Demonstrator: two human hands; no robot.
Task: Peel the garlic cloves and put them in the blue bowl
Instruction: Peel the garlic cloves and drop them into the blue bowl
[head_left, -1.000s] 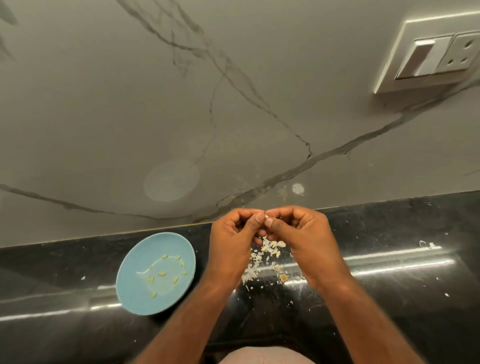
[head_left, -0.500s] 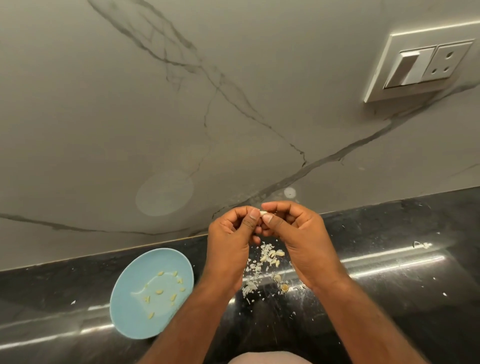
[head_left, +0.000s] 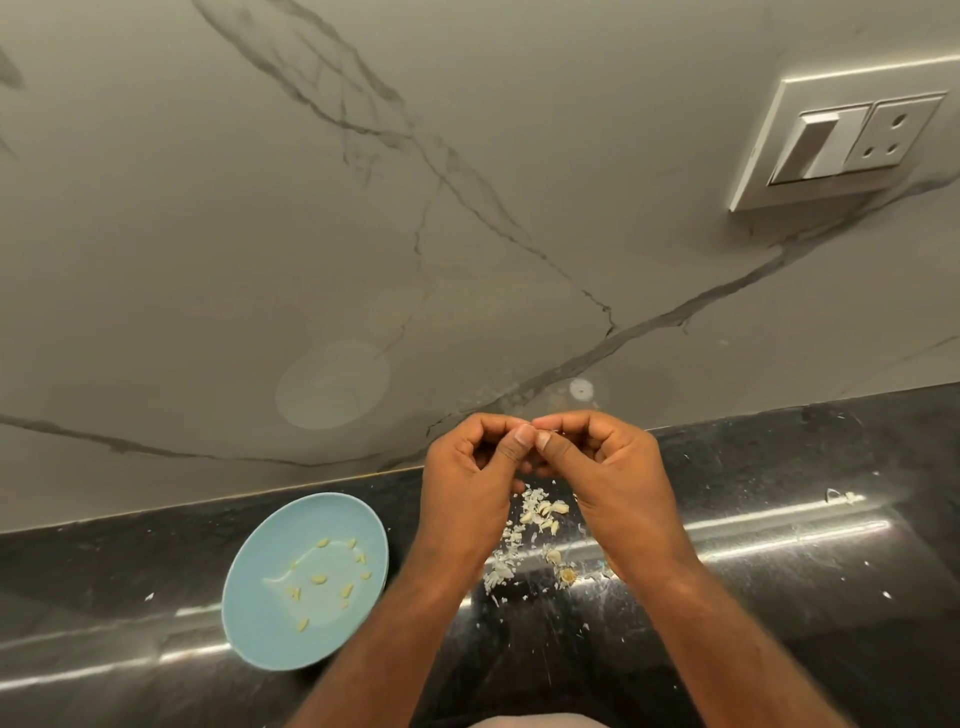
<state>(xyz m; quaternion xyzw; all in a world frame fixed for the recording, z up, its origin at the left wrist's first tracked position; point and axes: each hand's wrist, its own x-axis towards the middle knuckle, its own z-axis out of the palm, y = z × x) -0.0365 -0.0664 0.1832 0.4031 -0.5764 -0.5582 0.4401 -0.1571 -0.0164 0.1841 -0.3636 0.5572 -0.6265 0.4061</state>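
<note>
My left hand (head_left: 470, 483) and my right hand (head_left: 610, 475) meet fingertip to fingertip above the black counter, both curled and pinching one small garlic clove (head_left: 540, 430), of which only a pale sliver shows between the thumbs. Directly below the hands lies a heap of white peel scraps and a few unpeeled cloves (head_left: 540, 512). The blue bowl (head_left: 260, 613) sits on the counter to the left of my left forearm, with several small peeled cloves (head_left: 318, 578) scattered inside it.
The black counter (head_left: 779, 571) ends at a grey marble backsplash (head_left: 363, 234) just behind the hands. A white switch and socket plate (head_left: 852, 140) is on the wall at upper right. Stray peel flecks (head_left: 839, 497) lie on the counter to the right.
Both hands stay together picking at the clove, with only small finger shifts. The camera view has drifted slightly, so the bowl and wall sit a little differently in frame.
</note>
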